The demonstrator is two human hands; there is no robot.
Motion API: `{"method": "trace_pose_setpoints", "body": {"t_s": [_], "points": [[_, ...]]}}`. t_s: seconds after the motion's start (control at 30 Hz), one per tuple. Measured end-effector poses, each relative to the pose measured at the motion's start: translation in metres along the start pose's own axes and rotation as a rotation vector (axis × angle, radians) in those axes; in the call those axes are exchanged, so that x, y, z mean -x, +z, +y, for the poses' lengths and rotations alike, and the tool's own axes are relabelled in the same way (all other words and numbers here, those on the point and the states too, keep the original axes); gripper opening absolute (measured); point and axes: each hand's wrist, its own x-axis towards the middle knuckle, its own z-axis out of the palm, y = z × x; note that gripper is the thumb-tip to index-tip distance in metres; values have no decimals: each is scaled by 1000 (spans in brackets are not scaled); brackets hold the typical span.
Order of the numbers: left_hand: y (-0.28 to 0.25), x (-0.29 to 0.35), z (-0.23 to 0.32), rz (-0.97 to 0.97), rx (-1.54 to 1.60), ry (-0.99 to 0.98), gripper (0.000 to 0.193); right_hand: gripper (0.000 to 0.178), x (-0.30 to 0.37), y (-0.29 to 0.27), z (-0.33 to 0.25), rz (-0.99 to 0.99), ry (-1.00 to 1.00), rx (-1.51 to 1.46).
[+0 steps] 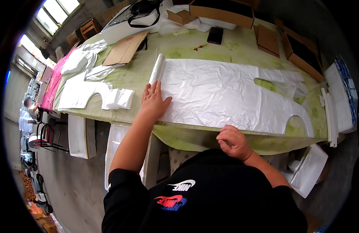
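Observation:
A long white plastic vest bag (218, 93), creased, lies spread across the table, with its cut-out handles toward the right. Its left end is wound into a narrow roll (158, 69). My left hand (153, 101) rests on the near part of this roll, fingers stretched out and palm down. By the near table edge, just in front of the bag, my right hand (234, 143) is loosely curled, and I see nothing in its fingers.
A green patterned cloth (187, 50) covers the table. Folded white bags (76, 93) and flat cardboard (125, 48) lie left. A black phone (215, 35) and open cardboard boxes (222, 11) are at the far side. White rolls (330, 116) stand at the right edge.

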Motion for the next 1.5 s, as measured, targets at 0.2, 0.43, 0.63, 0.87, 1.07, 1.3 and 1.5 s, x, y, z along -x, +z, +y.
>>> {"method": "trace_pose_setpoints", "body": {"t_s": [0.2, 0.43, 0.63, 0.87, 1.07, 1.3, 1.5], "points": [[-7, -26, -24, -17, 65, -149, 92, 12, 14, -7, 7, 41, -29, 34], [-23, -31, 0, -106, 862, -132, 83, 14, 15, -21, -8, 106, 70, -7], [-15, -1, 118, -265, 1858, -164, 84, 64, -9, -9, -22, 1, 378, -370], [26, 12, 181, -229, 1694, -83, 89, 93, -7, -14, -34, -64, 695, -544], [64, 5, 197, 64, 736, 345, 66, 101, 4, -19, -31, -89, 783, -201], [23, -5, 228, -124, 216, 503, 39, 94, 3, -43, -40, -297, 863, -86], [61, -106, 216, 71, 1246, 299, 49, 95, 19, -43, -31, -240, 864, -101]]}}
